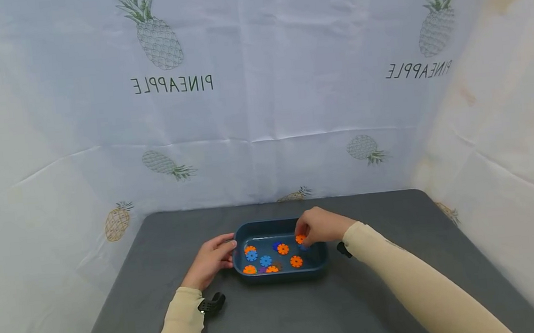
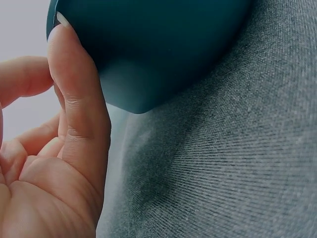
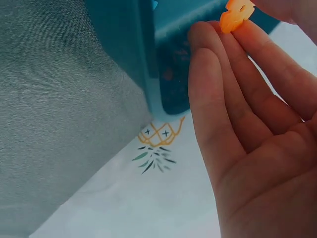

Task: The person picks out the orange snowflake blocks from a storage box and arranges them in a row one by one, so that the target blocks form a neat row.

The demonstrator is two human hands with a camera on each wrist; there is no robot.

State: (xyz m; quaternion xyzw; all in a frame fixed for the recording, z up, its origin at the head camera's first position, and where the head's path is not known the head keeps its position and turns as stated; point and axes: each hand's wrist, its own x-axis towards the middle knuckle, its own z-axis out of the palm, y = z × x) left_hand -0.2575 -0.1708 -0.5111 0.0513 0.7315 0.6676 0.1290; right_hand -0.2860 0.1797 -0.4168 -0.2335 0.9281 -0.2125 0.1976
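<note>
A dark teal tray (image 1: 284, 276) stands on the table with several notched plastic discs in it. My left hand (image 1: 213, 258) holds the tray's left end, and in the left wrist view the thumb (image 2: 79, 94) lies against the wall near the rim. Over the tray's right end, my right hand (image 1: 323, 225) pinches an orange notched disc (image 3: 237, 16) between thumb and fingers. Below that hand a blue disc (image 1: 304, 247) is partly hidden. Among the other discs are an orange one (image 1: 296, 261) and a light blue one (image 1: 266, 261).
The tray rests on a dark grey table (image 1: 282, 320). A white curtain (image 1: 290, 105) printed with pineapples hangs behind and at both sides. Each wrist wears a black strap, the left strap (image 1: 212, 303) showing more fully.
</note>
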